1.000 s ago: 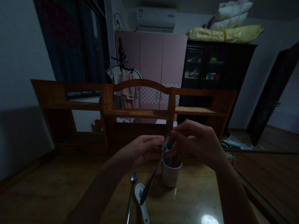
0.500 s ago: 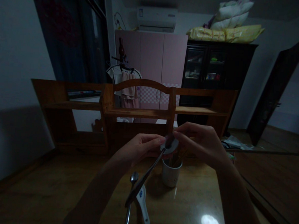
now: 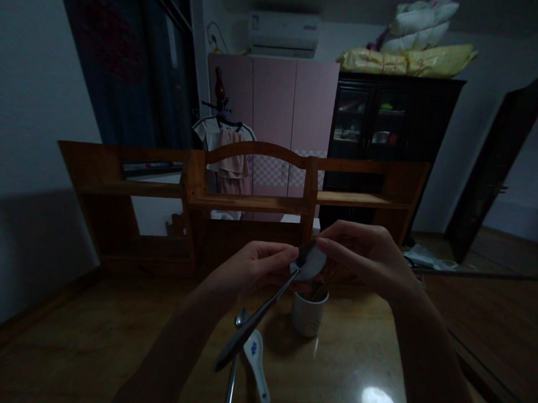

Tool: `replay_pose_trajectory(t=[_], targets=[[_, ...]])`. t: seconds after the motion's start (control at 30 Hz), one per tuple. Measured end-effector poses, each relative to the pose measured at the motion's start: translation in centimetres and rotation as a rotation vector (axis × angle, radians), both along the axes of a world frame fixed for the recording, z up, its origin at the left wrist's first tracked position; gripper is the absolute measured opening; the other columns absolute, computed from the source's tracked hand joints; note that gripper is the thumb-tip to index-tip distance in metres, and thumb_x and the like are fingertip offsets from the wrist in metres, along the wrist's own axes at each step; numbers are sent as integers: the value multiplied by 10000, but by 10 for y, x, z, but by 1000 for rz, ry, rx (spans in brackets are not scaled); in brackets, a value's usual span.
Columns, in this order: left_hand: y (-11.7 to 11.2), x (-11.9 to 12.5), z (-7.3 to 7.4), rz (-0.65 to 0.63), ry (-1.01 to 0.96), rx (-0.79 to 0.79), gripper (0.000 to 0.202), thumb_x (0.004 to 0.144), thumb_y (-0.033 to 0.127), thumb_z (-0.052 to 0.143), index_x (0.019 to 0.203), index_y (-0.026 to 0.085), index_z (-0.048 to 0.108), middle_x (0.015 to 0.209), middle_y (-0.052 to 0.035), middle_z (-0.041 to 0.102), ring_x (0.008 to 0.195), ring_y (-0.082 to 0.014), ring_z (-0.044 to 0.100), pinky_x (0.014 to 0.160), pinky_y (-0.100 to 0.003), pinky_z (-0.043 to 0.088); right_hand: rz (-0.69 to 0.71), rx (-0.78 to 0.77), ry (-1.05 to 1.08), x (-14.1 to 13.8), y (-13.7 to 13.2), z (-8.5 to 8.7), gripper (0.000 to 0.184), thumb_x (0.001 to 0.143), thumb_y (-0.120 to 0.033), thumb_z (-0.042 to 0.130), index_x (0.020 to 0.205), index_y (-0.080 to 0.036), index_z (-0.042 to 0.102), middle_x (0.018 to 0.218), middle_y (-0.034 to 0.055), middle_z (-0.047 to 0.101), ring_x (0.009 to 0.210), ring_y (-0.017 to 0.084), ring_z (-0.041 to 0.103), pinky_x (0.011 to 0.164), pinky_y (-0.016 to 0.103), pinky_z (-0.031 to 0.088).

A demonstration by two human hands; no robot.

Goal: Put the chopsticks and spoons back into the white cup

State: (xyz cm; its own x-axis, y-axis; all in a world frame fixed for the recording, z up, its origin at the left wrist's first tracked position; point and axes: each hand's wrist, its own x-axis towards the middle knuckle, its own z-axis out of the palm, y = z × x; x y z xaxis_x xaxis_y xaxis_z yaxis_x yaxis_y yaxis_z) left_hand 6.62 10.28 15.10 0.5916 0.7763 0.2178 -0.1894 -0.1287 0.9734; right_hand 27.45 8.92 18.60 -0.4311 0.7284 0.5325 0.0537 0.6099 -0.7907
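Both of my hands hold a ladle (image 3: 311, 264) by its round, pale bowl, above the table. From the bowl a thin shaft slants down toward me and ends in a wide dark handle (image 3: 239, 342). My left hand (image 3: 260, 263) pinches the bowl's left side, thumb on top. At the upper right rim my right hand (image 3: 362, 251) is closed, thumb and fingers together. A dark patch lies in the bowl between the fingertips; I cannot tell what it is. Under the handle lie a metal spoon (image 3: 231, 383) and a white ceramic spoon (image 3: 257, 363) with a blue mark.
A white cup (image 3: 307, 316) holding thin sticks stands just beyond and below the bowl. Behind it, a wooden shelf rack (image 3: 250, 203) runs along the back of the glossy table (image 3: 339, 378). A bright light reflection shows at the table's front right.
The ladle has turned slightly: its handle end has swung left and its bowl has shifted a little right, showing more of its pale surface. Both hands keep hold, with small finger shifts.
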Motion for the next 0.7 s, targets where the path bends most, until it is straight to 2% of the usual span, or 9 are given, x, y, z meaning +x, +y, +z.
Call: replay_pose_trajectory(t=[0.27,0.4,0.57,0.7], targets=[[2,-2,-1,-21,21,35,271,876,381,587,978,159,704,945,-83,712,823,-169,675,805,-303,539,-41,47,-65,2,1,-1,144,869,-298,649,883,-156,669,784,25,692,685,135,658,584,202,531],[5,-2,-3,-39,2,16,274,865,337,619,1077,173,681,980,-85,716,841,-158,682,817,-294,534,-42,61,-80,3,5,-1,147,879,-294,638,894,-150,666,766,22,678,667,124,637,574,199,510],[6,-2,-3,-36,-51,21,287,831,273,673,1110,206,659,975,-51,707,858,-145,676,814,-286,537,-50,102,-28,1,6,-1,160,891,-303,620,966,-167,657,842,34,693,704,135,664,637,228,559],[5,-4,-3,-26,-23,11,320,793,261,714,1104,218,652,979,-43,693,843,-138,668,756,-268,552,-61,115,-24,-1,5,-3,157,901,-300,602,1001,-191,654,881,36,702,749,152,686,678,253,578]])
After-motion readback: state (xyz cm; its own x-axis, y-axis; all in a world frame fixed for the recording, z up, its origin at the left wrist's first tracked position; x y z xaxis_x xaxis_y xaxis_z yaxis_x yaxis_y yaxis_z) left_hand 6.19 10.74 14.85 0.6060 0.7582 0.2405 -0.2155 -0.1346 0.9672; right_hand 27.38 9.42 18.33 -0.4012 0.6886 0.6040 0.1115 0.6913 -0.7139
